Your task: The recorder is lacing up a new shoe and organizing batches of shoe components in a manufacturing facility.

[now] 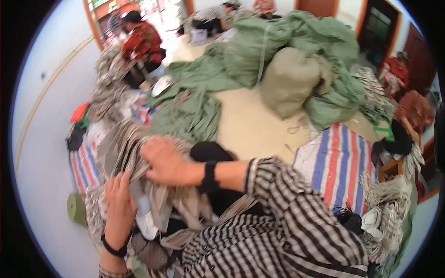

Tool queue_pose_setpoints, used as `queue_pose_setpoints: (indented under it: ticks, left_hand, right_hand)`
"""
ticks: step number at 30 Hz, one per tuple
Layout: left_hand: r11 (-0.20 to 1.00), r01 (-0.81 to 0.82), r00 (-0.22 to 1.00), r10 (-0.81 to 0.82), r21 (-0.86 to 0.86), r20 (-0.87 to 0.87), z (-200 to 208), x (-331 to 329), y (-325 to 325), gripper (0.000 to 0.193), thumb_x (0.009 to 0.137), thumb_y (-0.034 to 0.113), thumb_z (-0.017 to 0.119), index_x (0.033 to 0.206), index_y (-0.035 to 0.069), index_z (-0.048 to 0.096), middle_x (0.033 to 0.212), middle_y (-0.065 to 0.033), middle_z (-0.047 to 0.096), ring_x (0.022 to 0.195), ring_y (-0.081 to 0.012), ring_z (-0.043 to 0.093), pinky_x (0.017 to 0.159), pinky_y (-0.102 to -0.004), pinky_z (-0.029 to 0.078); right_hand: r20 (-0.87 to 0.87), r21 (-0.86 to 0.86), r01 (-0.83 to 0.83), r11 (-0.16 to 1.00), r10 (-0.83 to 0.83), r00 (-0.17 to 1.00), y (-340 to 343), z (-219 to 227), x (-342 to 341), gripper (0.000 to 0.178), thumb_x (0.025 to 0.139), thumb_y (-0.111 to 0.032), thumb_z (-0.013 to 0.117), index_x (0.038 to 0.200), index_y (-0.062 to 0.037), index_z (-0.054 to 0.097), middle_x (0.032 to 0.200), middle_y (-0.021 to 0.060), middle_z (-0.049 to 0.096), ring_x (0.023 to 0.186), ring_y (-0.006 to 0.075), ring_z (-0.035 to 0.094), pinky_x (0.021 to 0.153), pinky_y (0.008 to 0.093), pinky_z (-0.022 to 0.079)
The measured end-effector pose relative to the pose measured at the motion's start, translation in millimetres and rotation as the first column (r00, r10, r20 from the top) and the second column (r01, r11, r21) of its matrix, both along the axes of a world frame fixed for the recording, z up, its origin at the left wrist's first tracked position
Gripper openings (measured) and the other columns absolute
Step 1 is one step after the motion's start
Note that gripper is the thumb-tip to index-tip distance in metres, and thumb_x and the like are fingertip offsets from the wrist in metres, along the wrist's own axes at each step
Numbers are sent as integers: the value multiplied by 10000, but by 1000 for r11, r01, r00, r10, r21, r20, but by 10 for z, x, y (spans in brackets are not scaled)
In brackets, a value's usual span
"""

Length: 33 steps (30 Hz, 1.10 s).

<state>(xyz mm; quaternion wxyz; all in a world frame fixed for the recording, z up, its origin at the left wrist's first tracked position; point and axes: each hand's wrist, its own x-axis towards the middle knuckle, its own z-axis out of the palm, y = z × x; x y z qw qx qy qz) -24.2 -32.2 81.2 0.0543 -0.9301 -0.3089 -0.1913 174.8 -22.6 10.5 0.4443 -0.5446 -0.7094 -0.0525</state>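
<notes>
A thick bundle of flat, beige-grey fabric pieces [121, 147] lies across my lap, its layers fanned like leaves. My right hand [167, 163] reaches over the bundle from the right, fingers curled down on its layers. Against the near edge, my left hand [119, 197] has its fingers bent and pressed on the pieces. The fingertips of both hands are partly hidden. More loose beige pieces [187, 208] hang below my right hand, over my dark trousers. A grey mesh shoe [149, 250] shows beneath my left wrist.
Large green sacks [252, 46] and a tan sack [289, 83] stand ahead on the pale floor. Green cloth [190, 116] lies nearer. A striped sheet [336, 162] spreads at right beside white shoes [371, 220]. A person in red [141, 44] sits far left; other people sit around.
</notes>
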Motion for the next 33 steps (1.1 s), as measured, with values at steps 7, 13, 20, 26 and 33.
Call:
queue_pose_setpoints:
  ticks: [7, 13, 20, 26, 33]
  left_hand:
    - [996, 18, 999, -16, 85, -32, -40, -81, 258, 492, 710, -89, 510, 1193, 2, 537, 1047, -173, 603, 933, -345, 548, 836, -419, 440]
    - [996, 37, 999, -36, 83, -11, -71, -19, 329, 441, 738, -83, 531, 1165, 24, 551, 938, -141, 611, 874, -319, 551, 790, -413, 432]
    - [993, 79, 995, -84, 93, 62, -37, 0, 564, 383, 770, -86, 513, 1137, 11, 562, 847, -181, 619, 816, -372, 583, 723, -450, 449]
    - [981, 180, 974, -188, 76, 129, -35, -80, 1008, 276, 760, -68, 496, 1023, 9, 527, 770, -206, 590, 780, -426, 574, 686, -512, 447]
    - [987, 159, 979, -159, 12, 126, -22, -129, 918, 319, 809, -89, 486, 1111, 0, 539, 820, -227, 598, 752, -417, 574, 653, -465, 442]
  right_hand:
    - [-151, -93, -12, 996, -2, 989, 181, -81, 59, 420, 705, -181, 654, 1085, -40, 544, 1092, 167, 540, 1074, 364, 475, 921, 439, 411]
    - [-216, -366, 0, 931, -85, 973, 363, -36, 146, 478, 743, -201, 618, 1182, -54, 499, 1196, 148, 502, 1176, 344, 450, 995, 441, 385]
    - [-353, -519, -171, 837, -28, 935, 409, -96, 309, 668, 753, -277, 651, 1307, 6, 407, 1295, 235, 480, 1198, 368, 474, 1035, 408, 373]
    - [-431, -441, -298, 847, 92, 897, -81, -324, 475, 798, 852, -336, 664, 1420, 59, 266, 1373, 291, 428, 1277, 347, 461, 1067, 371, 355]
    - [-377, -454, -216, 864, 34, 926, -398, -295, 513, 588, 882, -274, 641, 1360, -15, 416, 1320, 206, 517, 1183, 351, 530, 1031, 388, 382]
